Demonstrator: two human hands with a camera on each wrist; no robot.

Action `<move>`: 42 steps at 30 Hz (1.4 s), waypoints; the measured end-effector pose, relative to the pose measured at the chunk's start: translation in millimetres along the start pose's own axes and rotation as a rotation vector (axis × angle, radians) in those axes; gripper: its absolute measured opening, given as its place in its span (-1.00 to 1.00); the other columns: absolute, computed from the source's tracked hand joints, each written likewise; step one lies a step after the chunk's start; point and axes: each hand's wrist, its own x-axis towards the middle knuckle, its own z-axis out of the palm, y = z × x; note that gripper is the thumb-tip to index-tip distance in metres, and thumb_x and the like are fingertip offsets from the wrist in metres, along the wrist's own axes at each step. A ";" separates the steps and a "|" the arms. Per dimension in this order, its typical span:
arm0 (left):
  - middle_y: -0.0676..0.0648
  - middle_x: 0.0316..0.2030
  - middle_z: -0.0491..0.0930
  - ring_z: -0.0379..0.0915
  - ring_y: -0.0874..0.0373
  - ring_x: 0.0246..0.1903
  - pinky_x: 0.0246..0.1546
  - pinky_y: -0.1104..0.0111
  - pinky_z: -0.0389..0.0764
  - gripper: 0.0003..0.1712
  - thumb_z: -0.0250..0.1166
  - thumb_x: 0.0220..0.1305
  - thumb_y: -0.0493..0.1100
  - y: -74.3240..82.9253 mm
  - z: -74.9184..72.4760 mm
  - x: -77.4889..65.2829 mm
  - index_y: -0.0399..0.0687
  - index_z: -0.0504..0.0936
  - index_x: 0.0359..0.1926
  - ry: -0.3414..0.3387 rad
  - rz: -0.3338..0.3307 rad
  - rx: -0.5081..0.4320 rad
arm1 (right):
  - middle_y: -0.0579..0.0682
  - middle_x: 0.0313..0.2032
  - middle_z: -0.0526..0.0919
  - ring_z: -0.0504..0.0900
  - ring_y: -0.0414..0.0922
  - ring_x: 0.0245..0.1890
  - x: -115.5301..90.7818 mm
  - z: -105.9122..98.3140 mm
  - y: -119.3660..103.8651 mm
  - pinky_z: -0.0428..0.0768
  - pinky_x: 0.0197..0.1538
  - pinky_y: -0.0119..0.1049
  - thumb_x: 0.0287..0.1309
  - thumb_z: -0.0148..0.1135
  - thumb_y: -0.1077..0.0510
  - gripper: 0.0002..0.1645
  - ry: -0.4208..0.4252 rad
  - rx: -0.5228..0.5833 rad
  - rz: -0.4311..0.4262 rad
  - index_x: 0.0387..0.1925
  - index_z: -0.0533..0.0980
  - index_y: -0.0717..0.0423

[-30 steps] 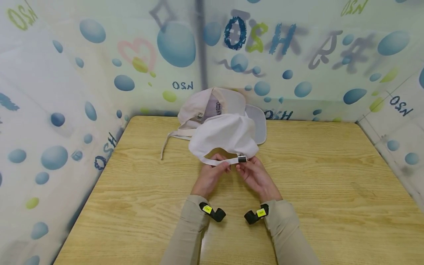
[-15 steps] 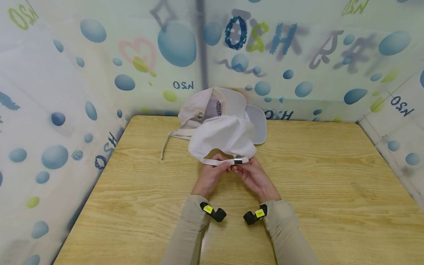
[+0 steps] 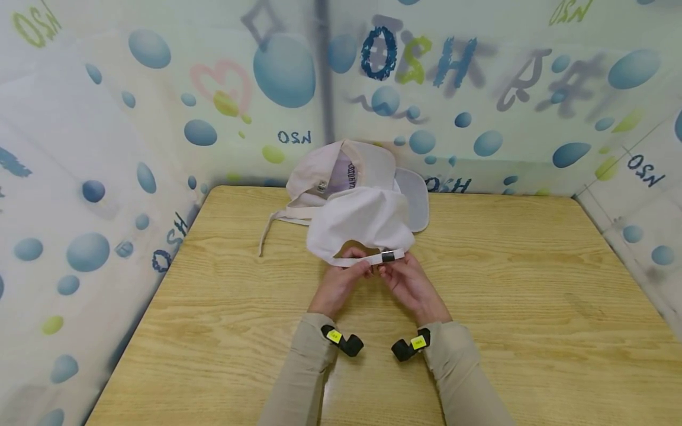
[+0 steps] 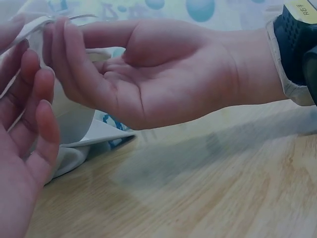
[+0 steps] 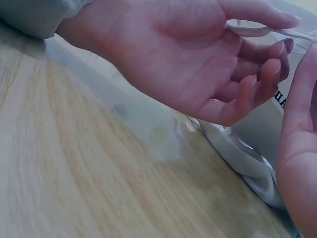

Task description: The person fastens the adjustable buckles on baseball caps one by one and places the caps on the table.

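Note:
A white cap [image 3: 362, 219] is held low over the table with its back opening and thin strap [image 3: 351, 261] toward me. A dark metal buckle [image 3: 388, 256] sits on the strap near its right end. My left hand [image 3: 338, 284] pinches the strap left of the buckle, thumb on top. At the strap's right end, my right hand [image 3: 412, 287] pinches with thumb and forefinger. The left wrist view shows the right hand's palm [image 4: 163, 74] turned up, its other fingers curled. Part of the strap [image 5: 247, 30] runs under the left thumb in the right wrist view.
Behind the white cap, a pale pinkish cap [image 3: 311, 168] leans against the patterned wall [image 3: 437, 106], its lining showing. Its loose strap [image 3: 266, 228] trails left on the wooden table [image 3: 533, 284]. A pale brim [image 3: 418, 201] sticks out at the right.
The buckle shifted left under the fingers, then slightly back right, and a short strap end now shows right of it. The white cap moved a little; both hands kept their place.

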 end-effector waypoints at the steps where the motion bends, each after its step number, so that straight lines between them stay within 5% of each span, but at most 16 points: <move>1: -0.04 -0.44 0.46 0.41 0.12 -0.41 -0.29 0.35 0.46 -0.85 0.23 0.12 -0.27 0.0 0.4 0.1 -0.20 0.43 -0.32 0.003 -0.007 0.023 | 0.06 -0.30 0.55 0.57 -0.17 -0.39 -0.2 -0.4 -0.5 0.55 -0.27 -0.45 0.27 -0.26 0.43 -0.73 0.005 0.016 -0.006 -0.21 0.39 0.21; 8: -0.08 -0.52 0.47 0.38 0.07 -0.43 -0.28 0.31 0.44 -0.86 0.22 0.15 -0.21 0.4 2.3 0.6 -0.18 0.47 -0.46 -0.004 -0.032 0.209 | 0.05 -0.34 0.57 0.57 -0.19 -0.39 -0.2 -3.0 -2.9 0.55 -0.29 -0.46 0.29 -0.27 0.41 -0.71 0.005 0.069 -0.035 -0.22 0.42 0.19; 18: -0.06 -0.55 0.43 0.37 0.10 -0.48 -0.34 0.34 0.45 -0.81 0.15 0.20 -0.26 -0.4 -0.7 0.9 -0.16 0.40 -0.53 -0.026 0.050 0.048 | 0.06 -0.32 0.57 0.57 -0.17 -0.39 0.4 -2.7 -1.3 0.55 -0.27 -0.44 0.28 -0.31 0.45 -0.66 -0.020 0.042 -0.027 -0.22 0.45 0.23; 26: -0.03 -0.55 0.41 0.38 0.11 -0.47 -0.33 0.35 0.45 -0.82 0.13 0.22 -0.21 -4.2 -3.9 2.1 -0.15 0.38 -0.48 -0.077 0.087 0.018 | 0.06 -0.33 0.57 0.57 -0.17 -0.38 0.5 -3.0 -0.3 0.55 -0.26 -0.44 0.27 -0.33 0.46 -0.64 -0.018 0.008 -0.017 -0.21 0.44 0.22; 42: -0.07 -0.39 0.43 0.37 0.10 -0.41 -0.32 0.35 0.41 -0.87 0.11 0.20 -0.33 3.0 -0.8 0.1 -0.19 0.41 -0.48 -0.073 0.052 -0.039 | 0.07 -0.32 0.57 0.57 -0.17 -0.40 1.3 -2.5 0.8 0.54 -0.29 -0.45 0.23 -0.19 0.45 -0.75 0.052 -0.030 -0.001 -0.22 0.41 0.19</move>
